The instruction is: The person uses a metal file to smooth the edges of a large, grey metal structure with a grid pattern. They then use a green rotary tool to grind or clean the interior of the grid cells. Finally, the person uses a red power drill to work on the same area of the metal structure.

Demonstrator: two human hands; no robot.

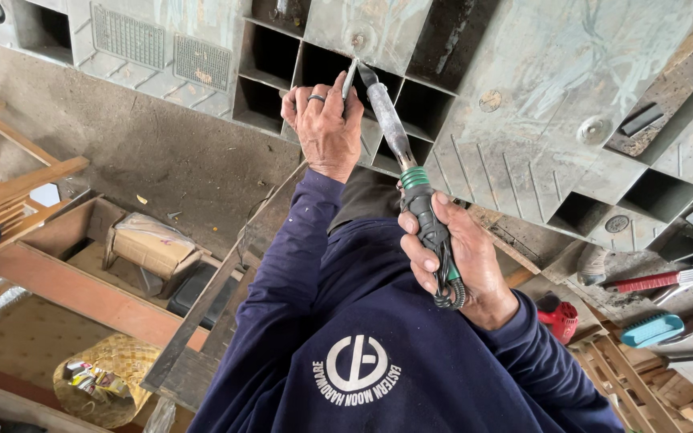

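Just past the fingertips of the left hand (326,120) lies a pale grey-green moulded plastic panel (539,96), streaked with whitish scuffs, its square cells dark inside and its corners ribbed with slanting grooves. Inside the curled fingers of the right hand (463,261) is a long soldering tool with a dark green-black grip (431,232), a bright green ring above the fingers and a dull, stained grey shaft (black cord looped below). The left ring finger wears a dark band (316,98).

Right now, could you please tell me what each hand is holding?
Left hand: closed on a thin metal rod.
Right hand: closed on a soldering iron.
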